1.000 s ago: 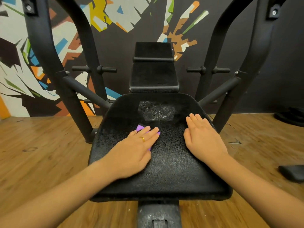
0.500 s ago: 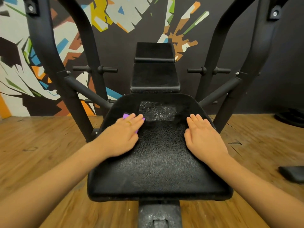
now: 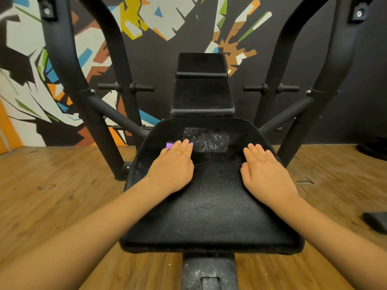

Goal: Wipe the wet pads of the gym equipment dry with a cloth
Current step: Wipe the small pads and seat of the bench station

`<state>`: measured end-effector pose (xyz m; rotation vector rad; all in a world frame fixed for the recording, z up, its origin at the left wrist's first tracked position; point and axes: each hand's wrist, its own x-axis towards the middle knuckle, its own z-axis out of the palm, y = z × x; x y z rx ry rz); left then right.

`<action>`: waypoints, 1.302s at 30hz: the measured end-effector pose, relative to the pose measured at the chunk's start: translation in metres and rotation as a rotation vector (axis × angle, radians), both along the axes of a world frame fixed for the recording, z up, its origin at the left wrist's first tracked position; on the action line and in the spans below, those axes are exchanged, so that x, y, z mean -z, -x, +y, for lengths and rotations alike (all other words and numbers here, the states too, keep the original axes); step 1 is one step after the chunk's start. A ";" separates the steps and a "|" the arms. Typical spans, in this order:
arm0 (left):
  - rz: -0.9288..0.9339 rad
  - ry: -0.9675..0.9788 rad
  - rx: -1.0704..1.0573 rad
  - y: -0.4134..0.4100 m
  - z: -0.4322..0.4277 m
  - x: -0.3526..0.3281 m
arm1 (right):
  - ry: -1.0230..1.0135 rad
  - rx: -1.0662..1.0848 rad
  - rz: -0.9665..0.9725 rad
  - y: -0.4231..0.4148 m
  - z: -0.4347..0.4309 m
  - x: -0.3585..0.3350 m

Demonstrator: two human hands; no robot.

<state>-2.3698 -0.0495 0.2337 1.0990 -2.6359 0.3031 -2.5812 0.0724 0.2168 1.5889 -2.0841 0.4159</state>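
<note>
Right, left hand [image 3: 173, 167] flat, fingers straight, pressing purple cloth [image 3: 169, 145] onto seat pad [image 3: 209, 210], far left part. Right hand [image 3: 267, 172] flat on pad, empty, bracing. Wet patch [image 3: 206, 142] just right of cloth: sweep across it, firm even pressure, overlapping passes.

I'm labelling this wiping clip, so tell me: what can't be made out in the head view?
Head view only:
The purple cloth: mostly hidden under the left hand; only two corners show.
The seat pad: whether it is wet or dry beneath the left hand and right hand is hidden.
The back pad: too dark to tell whether wet.
The dark object at the right edge: cut off by the frame, unidentifiable.
</note>
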 end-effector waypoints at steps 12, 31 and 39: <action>-0.013 0.011 0.170 0.009 0.036 0.019 | -0.004 -0.014 0.008 0.001 -0.001 0.001; 0.041 -0.044 0.244 0.001 0.029 0.016 | 0.002 0.023 0.032 0.000 -0.003 0.001; 0.168 -0.081 -0.012 -0.029 -0.015 -0.001 | -0.025 0.023 0.028 0.002 -0.002 0.001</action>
